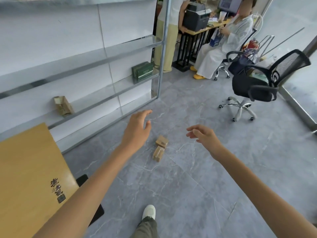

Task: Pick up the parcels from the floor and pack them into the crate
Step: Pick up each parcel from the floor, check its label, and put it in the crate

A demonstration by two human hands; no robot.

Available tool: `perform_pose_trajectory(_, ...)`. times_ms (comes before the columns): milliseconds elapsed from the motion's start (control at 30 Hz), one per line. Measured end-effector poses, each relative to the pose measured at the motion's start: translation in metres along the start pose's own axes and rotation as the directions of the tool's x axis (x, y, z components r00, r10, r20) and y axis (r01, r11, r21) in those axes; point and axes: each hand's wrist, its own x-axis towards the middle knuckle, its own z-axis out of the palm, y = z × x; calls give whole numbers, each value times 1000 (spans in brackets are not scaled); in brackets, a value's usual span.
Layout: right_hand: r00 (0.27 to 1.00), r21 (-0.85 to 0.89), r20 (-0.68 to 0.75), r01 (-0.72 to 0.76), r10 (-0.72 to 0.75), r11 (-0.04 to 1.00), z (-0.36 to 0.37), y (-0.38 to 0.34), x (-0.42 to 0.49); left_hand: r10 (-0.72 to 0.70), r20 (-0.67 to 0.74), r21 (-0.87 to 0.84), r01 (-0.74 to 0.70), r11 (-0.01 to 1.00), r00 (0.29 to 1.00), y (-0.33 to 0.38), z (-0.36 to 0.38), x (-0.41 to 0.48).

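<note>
Basically both hands empty: left hand [137, 129] and right hand [205, 136] hovered fingers spread above two parcels [159, 148] touching on the floor [205, 177]. Risk: one-handed grab could knock the neighbour away. Crate not seen.

We see two small brown cardboard parcels lying on the grey, white-veined floor [197, 177], touching each other end to end in a short line. The farther parcel [161, 140] is a squat box, turned slightly askew to the other, with a dark mark on its near side. The nearer parcel [157, 154] is longer, lies flat, and shines with clear tape around it.
</note>
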Motion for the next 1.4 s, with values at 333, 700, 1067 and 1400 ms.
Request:
perform_pose_trajectory(333, 993, -35, 31, -112, 113, 993, 6, 5, 129, -45, 118, -28, 49, 998, 992, -54, 48, 121)
perform_pose_trajectory(700, 954, -89, 143, -252, 262, 964, 12, 39, 334, -210, 172, -11, 216, 976, 962, -130, 149, 251)
perform_pose_trajectory(1067, 843, -300, 236, -409, 483, 862, 79, 172, 501, -436, 275, 13, 450, 893, 857, -274, 280, 299)
perform_pose_trajectory(1400, 774, -582, 243, -365, 584, 727, 226, 465, 626, -796, 493, 79, 893, 442, 351, -535, 532, 230)
